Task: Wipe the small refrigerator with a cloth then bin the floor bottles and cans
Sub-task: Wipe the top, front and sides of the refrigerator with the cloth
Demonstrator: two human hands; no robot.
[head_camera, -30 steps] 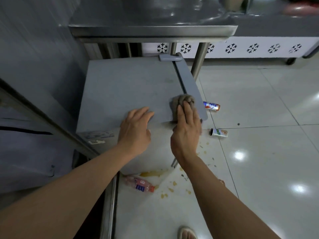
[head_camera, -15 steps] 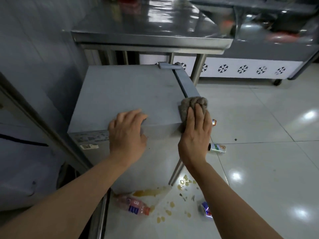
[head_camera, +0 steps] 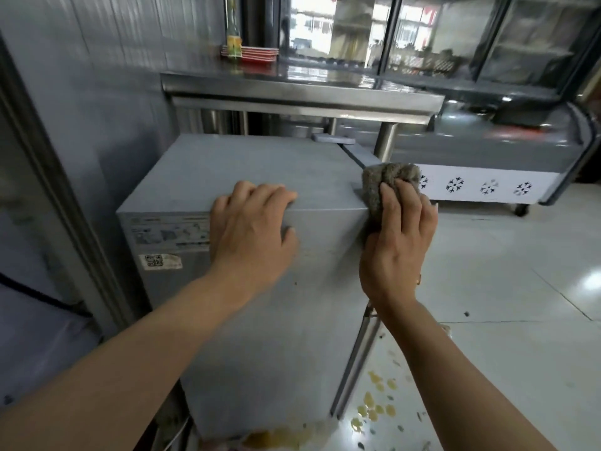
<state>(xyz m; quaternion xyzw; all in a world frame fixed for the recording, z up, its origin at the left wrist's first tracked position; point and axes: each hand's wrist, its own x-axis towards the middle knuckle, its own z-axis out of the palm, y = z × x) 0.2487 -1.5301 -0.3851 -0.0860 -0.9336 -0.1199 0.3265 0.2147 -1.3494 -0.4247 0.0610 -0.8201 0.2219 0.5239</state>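
Grey cloth bunched under right hand fingertips at refrigerator corner

Grey refrigerator, grey-brown cloth (speckled), yellow floor spill.

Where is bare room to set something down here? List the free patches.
The refrigerator top is bare between the left hand and the steel table. White floor right of the right hand is bare. Crowded: the cloth corner and the yellow spill.
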